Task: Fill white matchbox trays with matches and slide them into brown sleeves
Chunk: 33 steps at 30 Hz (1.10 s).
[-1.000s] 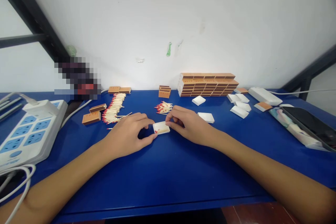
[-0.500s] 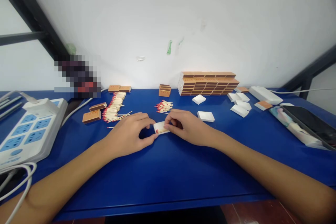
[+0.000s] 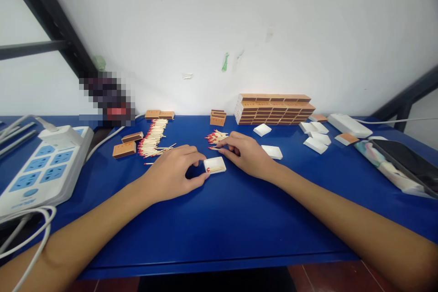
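My left hand [image 3: 174, 171] grips the left end of a white matchbox tray [image 3: 215, 162] between thumb and fingers. A few red-tipped matches [image 3: 215, 169] lie along the tray's near side. Just beyond the tray, my right hand [image 3: 248, 155] pinches a single match [image 3: 215, 148] at its plain end, the red head pointing left. It is beside a small pile of matches [image 3: 215, 137], partly covered by my fingers. A larger, long heap of matches [image 3: 153, 139] spreads behind my left hand.
Stacked matchboxes [image 3: 273, 110] stand against the wall. Loose white trays [image 3: 315, 143] lie at right, and one tray [image 3: 272, 151] sits near my right wrist. Brown matchboxes [image 3: 124, 149] rest at left. A power strip [image 3: 51, 169] is far left; a phone [image 3: 404, 159] is far right.
My right hand has moved from over the tray up to the small match pile and now holds a match. The tray is uncovered, with my left hand still on it.
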Each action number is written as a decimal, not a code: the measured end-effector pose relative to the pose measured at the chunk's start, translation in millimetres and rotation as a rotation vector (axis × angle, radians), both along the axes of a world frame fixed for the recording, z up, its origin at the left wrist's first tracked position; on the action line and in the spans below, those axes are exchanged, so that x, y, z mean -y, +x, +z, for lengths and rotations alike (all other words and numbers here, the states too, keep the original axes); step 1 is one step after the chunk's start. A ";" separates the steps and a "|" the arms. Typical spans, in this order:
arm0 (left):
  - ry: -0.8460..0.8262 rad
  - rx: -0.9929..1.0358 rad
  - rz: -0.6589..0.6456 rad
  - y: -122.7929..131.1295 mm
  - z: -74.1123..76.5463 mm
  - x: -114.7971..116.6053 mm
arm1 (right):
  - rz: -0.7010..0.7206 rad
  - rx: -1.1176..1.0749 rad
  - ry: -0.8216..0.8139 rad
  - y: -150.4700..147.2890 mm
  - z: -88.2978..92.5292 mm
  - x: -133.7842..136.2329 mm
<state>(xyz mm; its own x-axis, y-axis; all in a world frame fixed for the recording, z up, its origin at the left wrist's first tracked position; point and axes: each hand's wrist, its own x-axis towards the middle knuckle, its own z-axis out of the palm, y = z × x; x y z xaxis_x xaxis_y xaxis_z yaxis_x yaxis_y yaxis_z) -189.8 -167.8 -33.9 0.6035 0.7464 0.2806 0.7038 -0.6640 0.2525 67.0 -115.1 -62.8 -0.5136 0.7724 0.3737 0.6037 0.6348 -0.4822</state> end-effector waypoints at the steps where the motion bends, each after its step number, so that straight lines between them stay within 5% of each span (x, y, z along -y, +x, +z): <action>1: 0.000 0.000 0.001 -0.2 0.0 -0.3 | -0.010 -0.001 -0.008 0.2 0.3 0.4; 22: 0.017 -0.032 0.006 -1.7 1.4 -0.5 | -0.008 0.070 -0.075 3.9 1.7 -3.0; 33: 0.005 -0.032 0.044 -0.2 2.7 0.9 | 0.119 0.068 -0.115 -0.3 26.8 24.4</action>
<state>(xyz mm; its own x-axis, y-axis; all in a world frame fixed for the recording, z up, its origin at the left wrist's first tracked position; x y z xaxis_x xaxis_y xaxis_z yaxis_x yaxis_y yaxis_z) -190.0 -168.7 -31.2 0.5788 0.7710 0.2657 0.7400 -0.6335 0.2261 66.7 -139.5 -36.1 -0.6251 0.7402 0.2479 0.5609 0.6468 -0.5168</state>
